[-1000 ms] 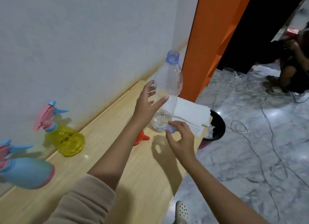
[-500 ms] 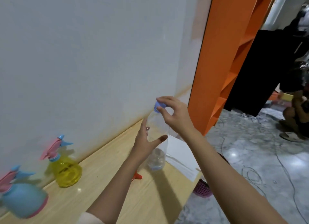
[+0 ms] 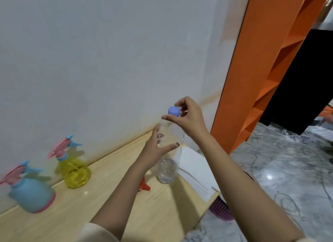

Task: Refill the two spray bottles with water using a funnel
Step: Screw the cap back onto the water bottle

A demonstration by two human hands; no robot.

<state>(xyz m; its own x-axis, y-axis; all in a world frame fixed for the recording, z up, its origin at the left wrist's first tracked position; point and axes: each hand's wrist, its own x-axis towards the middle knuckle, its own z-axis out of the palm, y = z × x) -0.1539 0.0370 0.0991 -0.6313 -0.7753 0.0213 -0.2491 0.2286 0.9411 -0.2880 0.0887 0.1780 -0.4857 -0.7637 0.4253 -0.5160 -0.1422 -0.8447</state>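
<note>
A clear plastic water bottle (image 3: 166, 171) stands upright on the wooden counter (image 3: 75, 211). My left hand (image 3: 155, 148) wraps around its middle. My right hand (image 3: 186, 118) pinches the blue cap (image 3: 173, 110) at the bottle's top. An orange funnel (image 3: 144, 185) lies on the counter, mostly hidden behind my left forearm. A yellow spray bottle (image 3: 75, 171) and a blue spray bottle (image 3: 30, 195), both with pink and blue trigger heads on, stand to the left by the wall.
A white folded paper (image 3: 194, 171) lies at the counter's right end. Below that end a dark pink-mesh bin (image 3: 222, 211) sits on the marble floor. An orange shelf unit (image 3: 261, 61) rises at right. The white wall runs close behind the counter.
My right hand picked the blue cap up from the counter beside the bottle's base and brought it onto the bottle's mouth. My left hand stayed on the bottle. The view tilted upward.
</note>
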